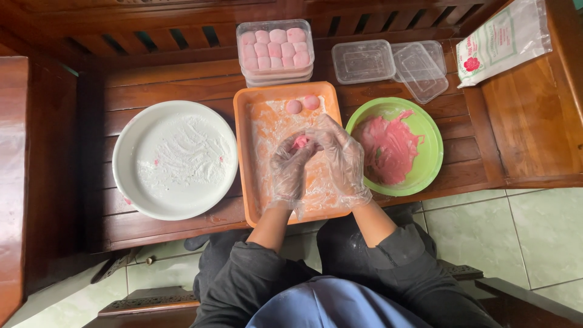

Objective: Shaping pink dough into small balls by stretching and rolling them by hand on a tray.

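Hands, left (290, 173) and right (340, 159), grip clamped on one pink dough piece (300, 142); two balls (302, 104) beyond.

To my left sits a white floured plate (175, 159); to my right a green bowl (432, 152) of pink dough (388, 149) — beyond it empty clear containers (388, 64) and a flour bag (501, 39).

Behind the rectangular orange plastic tray (249, 109) stand two stacked clear tubs of pink balls (275, 51) and two empty clear tubs (363, 61); two loose pink dough balls (302, 104) lie on it.
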